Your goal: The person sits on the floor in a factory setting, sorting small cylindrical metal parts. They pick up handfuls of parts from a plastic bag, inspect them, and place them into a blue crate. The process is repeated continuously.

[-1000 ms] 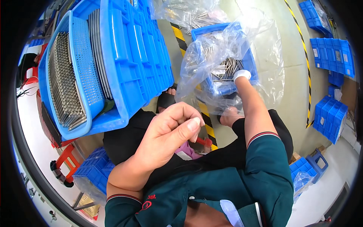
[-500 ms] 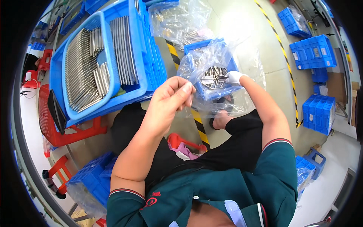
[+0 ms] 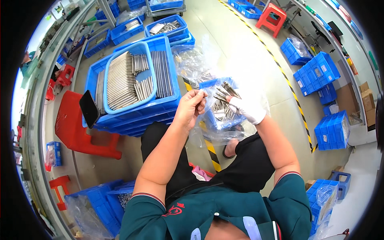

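Observation:
My right hand, in a white glove, grips a bundle of thin metal rods. It is raised over a blue bin lined with clear plastic. Many loose metal rods lie jumbled inside that bin. My bare left hand is closed in a pinch at the bin's left side, beside the plastic liner. What its fingertips hold, if anything, I cannot make out. To the left, a light blue basket with neat rows of metal rods rests on a stack of blue crates.
A dark flat screen-like object leans at the crate's left corner, near a red stool. Clear plastic bags lie beyond the lined bin. More blue crates stand at the right, past a yellow-black floor stripe.
My right hand has come up out of the bin with a bundle of rods. The left hand stays pinched. The whole view has shifted, showing more of the far floor.

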`<control>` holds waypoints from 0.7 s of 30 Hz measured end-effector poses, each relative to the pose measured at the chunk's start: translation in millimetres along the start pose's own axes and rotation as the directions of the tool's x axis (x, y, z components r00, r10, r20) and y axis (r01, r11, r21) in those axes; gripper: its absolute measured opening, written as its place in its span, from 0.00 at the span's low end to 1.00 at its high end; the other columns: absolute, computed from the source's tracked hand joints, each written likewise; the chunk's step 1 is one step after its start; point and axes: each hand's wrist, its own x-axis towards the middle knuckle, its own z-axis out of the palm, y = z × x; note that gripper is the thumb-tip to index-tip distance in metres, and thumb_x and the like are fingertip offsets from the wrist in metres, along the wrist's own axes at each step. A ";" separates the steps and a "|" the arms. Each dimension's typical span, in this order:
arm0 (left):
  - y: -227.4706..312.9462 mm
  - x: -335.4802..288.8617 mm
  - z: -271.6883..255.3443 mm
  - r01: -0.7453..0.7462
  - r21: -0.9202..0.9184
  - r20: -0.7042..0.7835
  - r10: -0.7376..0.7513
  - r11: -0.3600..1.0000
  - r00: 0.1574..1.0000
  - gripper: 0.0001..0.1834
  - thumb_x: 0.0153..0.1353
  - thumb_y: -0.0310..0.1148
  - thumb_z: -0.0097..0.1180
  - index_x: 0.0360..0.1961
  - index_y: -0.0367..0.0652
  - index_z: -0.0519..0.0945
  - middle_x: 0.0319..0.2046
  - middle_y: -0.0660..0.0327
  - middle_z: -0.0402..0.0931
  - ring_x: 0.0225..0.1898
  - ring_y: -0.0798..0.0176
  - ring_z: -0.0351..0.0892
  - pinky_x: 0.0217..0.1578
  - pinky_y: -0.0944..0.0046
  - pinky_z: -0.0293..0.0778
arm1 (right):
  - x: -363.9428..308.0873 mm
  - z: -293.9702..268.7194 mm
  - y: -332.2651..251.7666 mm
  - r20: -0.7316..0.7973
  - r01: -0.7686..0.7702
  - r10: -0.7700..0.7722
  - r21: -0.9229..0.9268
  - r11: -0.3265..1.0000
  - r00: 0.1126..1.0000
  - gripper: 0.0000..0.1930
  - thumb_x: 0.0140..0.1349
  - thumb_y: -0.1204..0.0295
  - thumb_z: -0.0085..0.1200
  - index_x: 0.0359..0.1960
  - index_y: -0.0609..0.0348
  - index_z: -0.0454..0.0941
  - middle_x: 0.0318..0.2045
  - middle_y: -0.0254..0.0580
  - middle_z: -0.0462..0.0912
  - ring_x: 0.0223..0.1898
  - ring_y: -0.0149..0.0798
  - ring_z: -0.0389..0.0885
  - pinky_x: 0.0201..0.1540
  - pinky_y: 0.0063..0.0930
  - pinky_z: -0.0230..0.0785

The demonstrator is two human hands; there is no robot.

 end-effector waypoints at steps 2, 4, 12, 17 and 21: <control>-5.9 0.7 -0.4 0.036 -0.054 0.060 -0.033 0.998 0.998 0.09 0.64 0.35 0.52 0.34 0.40 0.76 0.19 0.66 0.69 0.20 0.72 0.64 0.21 0.71 0.60 | -6.1 5.8 0.7 -0.046 0.092 -0.097 -0.106 0.990 0.994 0.13 0.60 0.63 0.54 0.29 0.62 0.75 0.19 0.29 0.73 0.20 0.24 0.67 0.23 0.22 0.59; -7.0 -1.2 -0.8 0.074 -0.106 0.108 -0.063 0.992 0.992 0.08 0.65 0.35 0.52 0.36 0.40 0.76 0.20 0.65 0.69 0.20 0.71 0.64 0.22 0.70 0.61 | -6.7 11.1 4.2 -0.076 0.147 -0.175 -0.277 0.949 0.982 0.14 0.60 0.63 0.54 0.33 0.64 0.75 0.20 0.36 0.75 0.22 0.29 0.71 0.26 0.27 0.63; -8.7 -2.2 -1.7 0.103 -0.172 0.178 -0.071 0.980 0.981 0.07 0.65 0.34 0.50 0.34 0.42 0.75 0.20 0.65 0.68 0.21 0.70 0.63 0.25 0.69 0.61 | 4.0 18.8 13.4 -0.053 0.319 -0.376 -0.428 0.846 0.925 0.12 0.60 0.63 0.52 0.31 0.62 0.75 0.23 0.52 0.75 0.26 0.51 0.73 0.31 0.38 0.64; -11.0 4.7 -1.8 0.091 -0.122 0.134 -0.075 0.988 0.988 0.06 0.65 0.33 0.51 0.34 0.42 0.75 0.20 0.65 0.69 0.21 0.70 0.63 0.25 0.69 0.61 | 3.5 15.8 4.6 -0.031 0.290 -0.333 -0.419 0.860 0.942 0.12 0.60 0.63 0.50 0.31 0.61 0.74 0.24 0.52 0.75 0.27 0.52 0.74 0.31 0.39 0.64; -12.6 8.3 -3.4 0.046 -0.065 0.097 -0.040 0.997 0.995 0.05 0.63 0.31 0.54 0.33 0.41 0.75 0.21 0.65 0.70 0.22 0.71 0.65 0.26 0.68 0.63 | 6.1 13.9 6.8 -0.035 0.246 -0.290 -0.442 0.863 0.956 0.10 0.60 0.67 0.53 0.33 0.63 0.74 0.22 0.43 0.74 0.21 0.34 0.71 0.27 0.30 0.64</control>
